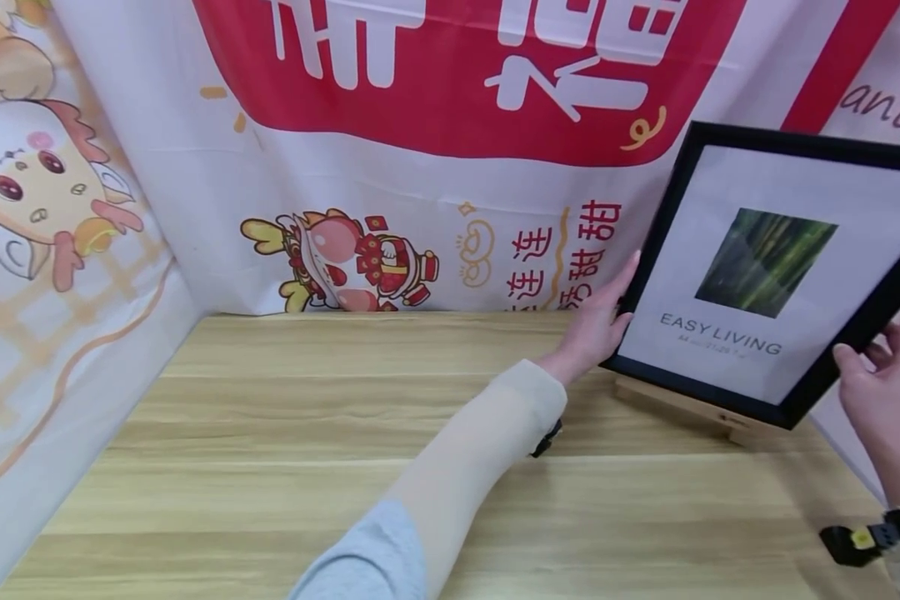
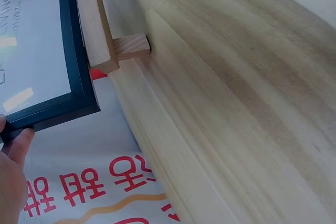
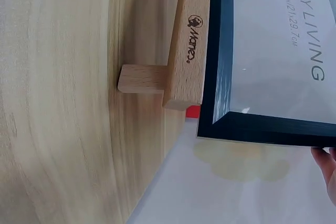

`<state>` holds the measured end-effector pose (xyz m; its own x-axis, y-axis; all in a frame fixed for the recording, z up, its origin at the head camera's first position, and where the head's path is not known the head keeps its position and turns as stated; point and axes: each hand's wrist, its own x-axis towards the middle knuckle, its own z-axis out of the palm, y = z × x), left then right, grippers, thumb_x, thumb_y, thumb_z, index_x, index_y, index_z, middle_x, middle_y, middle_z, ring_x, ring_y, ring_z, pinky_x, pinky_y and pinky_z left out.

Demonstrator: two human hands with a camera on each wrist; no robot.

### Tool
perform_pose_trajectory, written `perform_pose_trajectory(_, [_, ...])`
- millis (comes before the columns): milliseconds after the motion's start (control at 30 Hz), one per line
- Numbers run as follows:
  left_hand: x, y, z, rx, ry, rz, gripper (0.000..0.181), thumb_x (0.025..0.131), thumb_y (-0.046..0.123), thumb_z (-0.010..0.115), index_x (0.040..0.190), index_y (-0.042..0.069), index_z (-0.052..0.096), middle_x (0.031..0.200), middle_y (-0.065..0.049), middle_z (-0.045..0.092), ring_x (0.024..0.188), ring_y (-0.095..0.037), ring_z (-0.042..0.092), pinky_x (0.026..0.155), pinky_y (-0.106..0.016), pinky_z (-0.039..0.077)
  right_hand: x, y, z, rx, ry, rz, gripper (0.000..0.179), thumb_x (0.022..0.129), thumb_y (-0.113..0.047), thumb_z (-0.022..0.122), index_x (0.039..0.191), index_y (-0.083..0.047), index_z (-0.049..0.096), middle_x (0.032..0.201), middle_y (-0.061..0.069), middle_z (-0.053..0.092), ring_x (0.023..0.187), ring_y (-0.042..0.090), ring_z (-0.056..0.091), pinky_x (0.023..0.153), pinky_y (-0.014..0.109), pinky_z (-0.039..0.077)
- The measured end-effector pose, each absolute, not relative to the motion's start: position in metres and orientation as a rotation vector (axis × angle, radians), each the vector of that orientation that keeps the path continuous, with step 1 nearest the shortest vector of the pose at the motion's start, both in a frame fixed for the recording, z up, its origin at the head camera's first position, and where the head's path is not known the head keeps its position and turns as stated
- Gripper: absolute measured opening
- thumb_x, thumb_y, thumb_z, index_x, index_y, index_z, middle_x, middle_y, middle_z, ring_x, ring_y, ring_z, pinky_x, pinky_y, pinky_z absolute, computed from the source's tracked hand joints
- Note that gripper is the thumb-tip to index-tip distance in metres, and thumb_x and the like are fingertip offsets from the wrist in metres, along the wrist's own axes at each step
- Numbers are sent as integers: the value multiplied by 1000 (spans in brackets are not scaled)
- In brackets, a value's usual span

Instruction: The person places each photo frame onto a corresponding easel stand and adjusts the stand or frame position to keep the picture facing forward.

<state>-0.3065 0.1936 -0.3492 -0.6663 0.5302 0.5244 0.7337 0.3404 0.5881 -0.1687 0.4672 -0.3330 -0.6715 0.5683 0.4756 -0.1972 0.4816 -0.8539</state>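
Observation:
A black-bordered picture frame [image 1: 772, 267] stands tilted at the right of the table in the head view. Its white sheet bears a small green picture and the words EASY LIVING. Under its lower edge lies a wooden easel's ledge [image 1: 675, 403], which has dark lettering and short feet in the right wrist view [image 3: 186, 51]. My left hand [image 1: 591, 323] grips the frame's left side near the lower corner, thumb in front. On the opposite side my right hand [image 1: 887, 387] holds the edge, its thumb also in front. Most of the easel is hidden behind the frame.
A wood-grain table [image 1: 307, 433] spreads out below. Behind it hangs a red and white printed cloth [image 1: 450, 133], close to the frame. Another cloth with cartoon figures [image 1: 52, 200] covers the left side. Each wrist wears a dark strapped device [image 1: 862, 537].

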Motion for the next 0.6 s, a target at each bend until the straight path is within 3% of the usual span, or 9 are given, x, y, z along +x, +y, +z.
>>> perform_pose_trajectory(267, [-311, 198, -348, -1112, -2418, -1218, 92, 94, 7, 63, 157, 30, 0, 159, 13, 14, 133, -6, 39, 106, -12, 27, -172, 476, -332, -293, -2013, 1260, 83, 89, 14, 45, 155, -30, 21, 118, -9, 45, 93, -1, 53, 77, 2, 41])
perform_pose_trajectory(433, [-314, 202, -345, -1105, -2471, -1227, 94, 93, 7, 63, 156, 33, -2, 159, 15, 13, 135, -4, 34, 107, -12, 26, -173, 481, -332, -329, -2172, 1079, 82, 94, 8, 44, 154, -41, 16, 134, -2, 44, 112, 9, 51, 95, 16, 43])
perform_pose_trajectory(533, [-315, 204, -344, -1097, -2498, -1217, 93, 93, 7, 63, 156, 32, 0, 159, 15, 13, 133, -5, 37, 106, -13, 27, -174, 485, -332, -341, -2256, 1027, 82, 98, 3, 41, 152, -46, 5, 150, 7, 34, 126, 14, 44, 107, 30, 37])
perform_pose_trajectory(600, [-315, 205, -343, -1083, -2512, -1217, 92, 93, 7, 64, 157, 31, 2, 159, 14, 14, 133, -5, 38, 106, -13, 28, -176, 487, -332, -334, -2284, 1022, 82, 98, 2, 41, 152, -47, 3, 153, 11, 30, 130, 18, 42, 108, 33, 36])
